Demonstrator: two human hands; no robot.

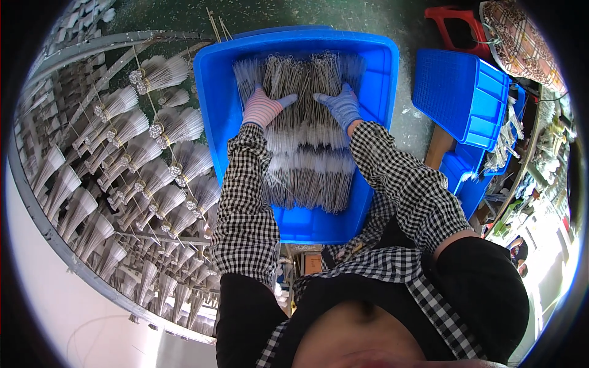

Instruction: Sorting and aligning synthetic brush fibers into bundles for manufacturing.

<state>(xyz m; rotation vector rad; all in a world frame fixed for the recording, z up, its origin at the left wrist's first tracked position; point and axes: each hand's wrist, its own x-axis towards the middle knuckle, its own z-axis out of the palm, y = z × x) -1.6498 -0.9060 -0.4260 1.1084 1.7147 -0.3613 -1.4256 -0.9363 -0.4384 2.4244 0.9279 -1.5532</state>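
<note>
A blue plastic bin [215, 92] in front of me holds a thick stack of thin wire brushes [310, 184]. They have twisted wire stems, looped ends toward the far side and pale bristles in bands across the middle. My left hand [264, 109], in a pink striped glove, grips the left side of the stack with its thumb on top. On the right side, my right hand [342, 107] in a blue striped glove does the same, thumb pointing inward. Several fingertips are hidden among the bristles at the outer edges.
A metal rack [116, 46] on the left carries many tied bundles of white-bristled brushes [175, 126]. To the right stand a blue crate [463, 92] and more blue bins [466, 172]. A red stool [457, 27] and a checked cushion [521, 40] are at the far right.
</note>
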